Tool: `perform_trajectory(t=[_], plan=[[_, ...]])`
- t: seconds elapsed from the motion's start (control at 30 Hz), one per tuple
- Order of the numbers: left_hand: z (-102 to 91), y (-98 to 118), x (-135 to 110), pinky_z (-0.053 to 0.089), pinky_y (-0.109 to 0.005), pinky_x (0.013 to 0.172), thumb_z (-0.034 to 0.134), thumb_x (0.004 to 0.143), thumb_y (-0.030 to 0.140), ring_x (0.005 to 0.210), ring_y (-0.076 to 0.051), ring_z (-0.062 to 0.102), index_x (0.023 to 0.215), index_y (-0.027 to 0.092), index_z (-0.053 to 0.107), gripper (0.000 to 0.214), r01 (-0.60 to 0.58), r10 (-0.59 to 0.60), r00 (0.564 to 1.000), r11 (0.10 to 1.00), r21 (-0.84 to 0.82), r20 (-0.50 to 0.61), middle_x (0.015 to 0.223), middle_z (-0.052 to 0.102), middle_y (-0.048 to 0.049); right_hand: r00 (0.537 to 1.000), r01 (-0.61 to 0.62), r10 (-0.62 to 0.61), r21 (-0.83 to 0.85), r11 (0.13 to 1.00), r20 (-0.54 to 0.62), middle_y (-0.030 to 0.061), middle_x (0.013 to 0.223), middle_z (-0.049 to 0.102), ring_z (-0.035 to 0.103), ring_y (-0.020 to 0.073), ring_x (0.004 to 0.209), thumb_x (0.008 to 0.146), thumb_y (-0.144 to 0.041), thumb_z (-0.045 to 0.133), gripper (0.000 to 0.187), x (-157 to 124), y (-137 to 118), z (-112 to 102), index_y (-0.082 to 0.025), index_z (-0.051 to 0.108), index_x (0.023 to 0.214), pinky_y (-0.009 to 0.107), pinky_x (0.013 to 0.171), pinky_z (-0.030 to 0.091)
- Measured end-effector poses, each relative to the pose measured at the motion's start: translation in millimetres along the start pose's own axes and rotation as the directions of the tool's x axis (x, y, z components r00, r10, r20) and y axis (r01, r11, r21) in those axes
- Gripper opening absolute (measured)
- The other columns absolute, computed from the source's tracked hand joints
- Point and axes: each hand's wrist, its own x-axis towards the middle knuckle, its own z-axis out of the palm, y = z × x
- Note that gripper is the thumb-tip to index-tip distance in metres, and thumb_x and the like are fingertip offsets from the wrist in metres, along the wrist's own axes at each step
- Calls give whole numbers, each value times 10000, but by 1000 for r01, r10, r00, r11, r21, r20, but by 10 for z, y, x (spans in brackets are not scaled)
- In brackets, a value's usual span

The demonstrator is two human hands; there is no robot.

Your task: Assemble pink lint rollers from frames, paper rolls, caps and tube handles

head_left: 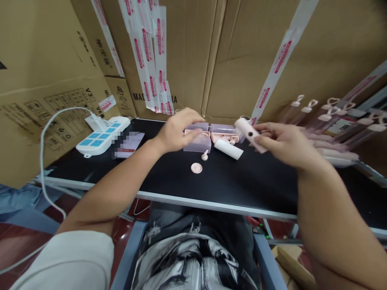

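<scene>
In my right hand (284, 143) is a pale pink cylindrical piece (248, 132) with a small dark round spot on its side. It is held tilted above the table, fingers wrapped round its lower end. My left hand (179, 129) hovers over a translucent purple-tinted box (197, 145), fingers stretched out and thumb apart; whether it touches the box is unclear. Right of that box lies an open pink tray (220, 138) with small parts in it. A white cylinder (229, 149) rests on its side. Nearer me are a small pink stemmed part (204, 155) and a round pink disc (196, 168).
A white power strip (101, 137) with a plugged cable and a phone-like flat object (130, 145) are at the left of the black table (236, 189). Several clear tubes with pink loop tops (329, 114) stand at the right. Cardboard walls (187, 52) enclose the back.
</scene>
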Motion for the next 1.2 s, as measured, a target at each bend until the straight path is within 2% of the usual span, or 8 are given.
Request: perform_trajectory(t=[0.1,0.23,0.33,0.47,0.57,0.73,1.03,1.2], plan=[[-18,310,-4,474,-521,1189,873,828,439,1361,-335,626,1251,268,751,473,-128,141,958,990,-64,251,1426,701,-119,947,149,-233,340,929,220,41,861,776,666,214,692,908,-493,745,465,-152,-329,236,-228,768,1291,316,621,507],[-212,459,-49,514,-438,1064,797,909,349,1165,-295,725,1185,264,789,289,-100,86,921,995,17,379,1211,802,-81,865,198,-388,496,845,317,26,821,757,633,180,651,938,-565,739,453,-154,-599,422,-231,797,1239,295,593,489],[-357,399,-166,525,-327,850,803,906,428,960,-234,755,1133,262,804,281,51,-57,911,998,26,409,1058,822,-31,934,226,-318,419,879,161,63,929,802,714,235,798,966,-622,680,465,0,-542,395,-234,806,1190,338,696,548],[-312,400,-443,465,-290,682,842,859,483,788,-193,727,1023,225,780,312,194,-222,865,975,110,449,925,802,-9,988,156,-157,-93,983,-11,110,974,820,753,312,923,977,-510,660,346,227,-234,399,-209,801,1071,401,801,551],[-146,500,-655,454,-304,678,897,817,493,841,-204,734,1038,233,739,376,41,-165,846,968,247,507,1014,789,-16,993,110,-85,-376,920,83,156,1059,826,762,347,972,992,-470,617,347,283,-29,508,-179,788,1073,402,804,527],[44,555,-823,449,-338,655,747,958,548,884,-219,737,1083,227,719,346,-145,-128,828,892,429,546,1031,750,-41,978,94,27,-551,829,207,182,1127,818,768,372,992,1000,-566,593,503,223,92,661,-176,748,1276,386,759,507],[71,547,-744,468,-335,705,605,1060,397,970,-217,736,1022,218,712,212,-86,-240,787,870,485,569,1084,742,-37,972,54,75,-527,848,221,208,1209,803,757,401,1072,956,-498,673,518,277,213,618,-140,763,1318,416,858,541],[60,498,-651,466,-310,696,604,1055,412,955,-205,729,1021,219,730,233,-16,-284,767,888,460,576,1102,739,-43,995,-86,91,-150,985,28,93,801,758,678,253,664,950,-543,642,429,256,233,298,-166,795,1087,338,583,466]])
